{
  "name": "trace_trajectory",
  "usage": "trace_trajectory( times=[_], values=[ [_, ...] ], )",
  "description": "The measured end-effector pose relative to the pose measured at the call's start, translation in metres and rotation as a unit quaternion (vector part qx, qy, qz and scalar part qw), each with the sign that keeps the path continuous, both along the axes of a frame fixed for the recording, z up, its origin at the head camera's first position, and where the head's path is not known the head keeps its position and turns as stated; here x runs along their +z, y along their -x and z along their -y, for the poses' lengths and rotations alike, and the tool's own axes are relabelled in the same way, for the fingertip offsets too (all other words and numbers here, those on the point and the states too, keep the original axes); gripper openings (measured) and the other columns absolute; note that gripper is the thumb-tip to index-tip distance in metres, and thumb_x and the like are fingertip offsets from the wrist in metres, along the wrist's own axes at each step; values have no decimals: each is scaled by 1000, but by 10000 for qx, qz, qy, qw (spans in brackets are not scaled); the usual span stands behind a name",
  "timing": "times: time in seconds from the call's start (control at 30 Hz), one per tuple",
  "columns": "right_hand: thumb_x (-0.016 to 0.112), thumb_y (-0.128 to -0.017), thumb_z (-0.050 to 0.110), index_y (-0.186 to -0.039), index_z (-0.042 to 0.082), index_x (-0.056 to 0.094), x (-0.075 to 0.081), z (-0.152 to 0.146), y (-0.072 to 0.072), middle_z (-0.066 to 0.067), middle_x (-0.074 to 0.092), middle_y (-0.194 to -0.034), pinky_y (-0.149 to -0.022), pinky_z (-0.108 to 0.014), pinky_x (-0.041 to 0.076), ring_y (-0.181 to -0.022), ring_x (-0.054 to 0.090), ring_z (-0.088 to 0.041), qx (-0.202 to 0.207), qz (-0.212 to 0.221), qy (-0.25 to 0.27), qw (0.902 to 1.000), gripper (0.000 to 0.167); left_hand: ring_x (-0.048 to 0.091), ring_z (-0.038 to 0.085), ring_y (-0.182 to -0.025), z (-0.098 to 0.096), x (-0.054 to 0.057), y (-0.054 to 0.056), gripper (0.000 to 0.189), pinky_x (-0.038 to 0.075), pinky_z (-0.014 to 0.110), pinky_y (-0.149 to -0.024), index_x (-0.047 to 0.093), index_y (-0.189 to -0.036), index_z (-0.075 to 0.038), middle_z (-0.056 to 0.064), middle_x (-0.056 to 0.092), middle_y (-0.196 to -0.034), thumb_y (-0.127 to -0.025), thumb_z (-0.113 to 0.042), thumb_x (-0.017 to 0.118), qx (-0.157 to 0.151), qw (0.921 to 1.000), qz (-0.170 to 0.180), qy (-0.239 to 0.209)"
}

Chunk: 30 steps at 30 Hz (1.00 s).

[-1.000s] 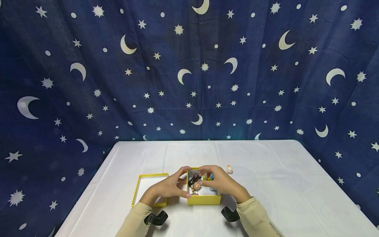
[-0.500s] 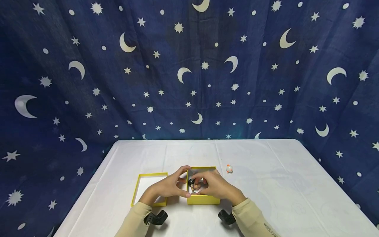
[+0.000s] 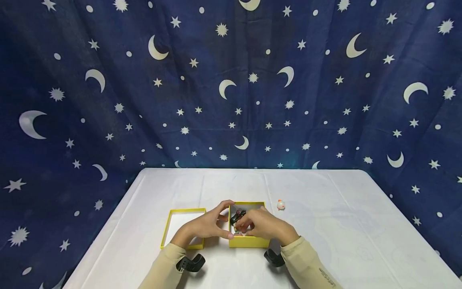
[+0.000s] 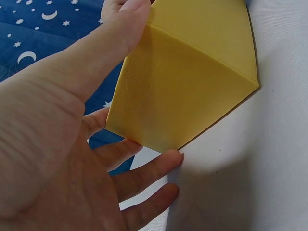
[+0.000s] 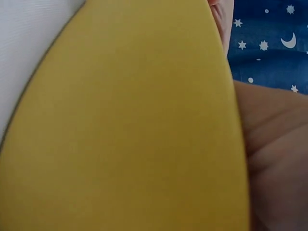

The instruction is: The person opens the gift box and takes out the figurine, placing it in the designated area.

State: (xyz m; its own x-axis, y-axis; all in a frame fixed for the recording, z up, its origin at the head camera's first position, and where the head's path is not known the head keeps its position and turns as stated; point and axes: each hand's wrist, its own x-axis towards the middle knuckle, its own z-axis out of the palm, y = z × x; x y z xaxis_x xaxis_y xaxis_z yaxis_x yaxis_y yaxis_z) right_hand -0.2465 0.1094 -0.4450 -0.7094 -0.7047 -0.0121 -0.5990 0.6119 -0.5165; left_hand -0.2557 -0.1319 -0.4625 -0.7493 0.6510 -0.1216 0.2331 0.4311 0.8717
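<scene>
A yellow box (image 3: pixel 249 242), white inside, stands on the table with small toy figures in it. My left hand (image 3: pixel 202 227) holds its left side, thumb at the near corner and fingers at the far one. The left wrist view shows these fingertips against the yellow wall (image 4: pixel 183 86). My right hand (image 3: pixel 268 224) reaches down into the box, fingers curled around a small peach-coloured toy figure they mostly cover. Just beyond lies a black-and-red toy figure (image 3: pixel 236 216). In the right wrist view, the box wall (image 5: pixel 125 115) hides my right fingers.
Left of the box lies its yellow-rimmed lid (image 3: pixel 184 220), white inside facing up, partly behind my left forearm. A small white toy with orange parts (image 3: pixel 281 205) sits beyond the box to the right. Behind the white table (image 3: pixel 343 224) hangs a dark blue star-and-moon curtain (image 3: pixel 317 96).
My right hand has moved left and deeper into the box, from the colourful figures on the right to the peach-coloured one. My left hand keeps its hold on the box.
</scene>
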Motion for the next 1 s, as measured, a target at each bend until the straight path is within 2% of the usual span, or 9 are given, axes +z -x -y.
trace_trajectory(
  times=[0.07, 0.17, 0.27, 0.3, 0.57, 0.73, 0.83, 1.0],
  values=[
    [79, -86, 9, -108, 20, 80, 2, 2, 0, 8, 79, -94, -84, -34, 40, -83, 70, 0, 21, 16, -69, 10000, 25, 50, 34, -138, -1, 1, 0, 94, 43, 52, -113, 24, -156, -26, 3, 26, -165, -84, -29, 84, -4, 10000, 38, -7],
    [77, -87, 6, -106, 15, 80, 4, 5, 0, 4, 79, -92, -83, -26, 47, -81, 70, -1, 115, 230, -41, 9997, 22, 50, 34, -138, -1, 2, 0, 94, 42, 53, -114, 23, -156, -27, 4, 26, -165, -84, -30, 84, -16, 10000, 67, -1],
    [75, -88, 2, -105, 10, 79, 5, 9, 0, -1, 79, -92, -74, -17, 53, -77, 70, -1, 149, 465, 29, 9988, 19, 50, 33, -137, -1, 1, 0, 94, 42, 53, -114, 23, -157, -28, 5, 26, -165, -84, -30, 84, -16, 10000, 18, 47],
    [75, -88, 1, -104, 8, 79, 5, 10, -1, -2, 78, -92, -71, -17, 54, -76, 70, -1, 146, 530, 51, 9985, 18, 50, 32, -137, -1, 1, 0, 94, 42, 53, -114, 23, -157, -28, 5, 27, -165, -85, -30, 84, -17, 10000, -4, 62],
    [73, -88, -3, -105, 5, 77, 5, 9, 0, -2, 76, -91, -70, -16, 53, -76, 66, 0, 126, 709, 153, 9973, 20, 51, 32, -136, 0, 0, 0, 95, 41, 54, -114, 22, -157, -28, 6, 28, -165, -84, -33, 84, -15, 9999, -79, 121],
    [72, -88, -6, -118, -2, 71, 11, 3, -1, -12, 75, -102, -71, -18, 53, -81, 70, -8, 162, 1166, 551, 9915, 31, 51, 32, -137, -1, -1, 0, 96, 42, 54, -114, 22, -157, -28, 5, 27, -165, -83, -36, 84, -11, 9999, -89, 136],
    [71, -89, -4, -125, -6, 66, 13, 0, -1, -16, 74, -103, -68, -18, 52, -81, 69, -10, 169, 1459, 787, 9860, 37, 51, 31, -137, -1, -1, 0, 96, 42, 54, -113, 22, -157, -29, 5, 27, -165, -83, -36, 84, -13, 9998, -95, 161],
    [71, -90, -2, -125, -6, 66, 14, -1, -1, -16, 75, -100, -64, -17, 49, -76, 64, -7, 240, 1512, 838, 9846, 36, 51, 33, -136, 0, 1, -1, 96, 41, 56, -114, 21, -157, -28, 6, 26, -166, -84, -36, 83, -19, 9997, -121, 210]
  ],
)
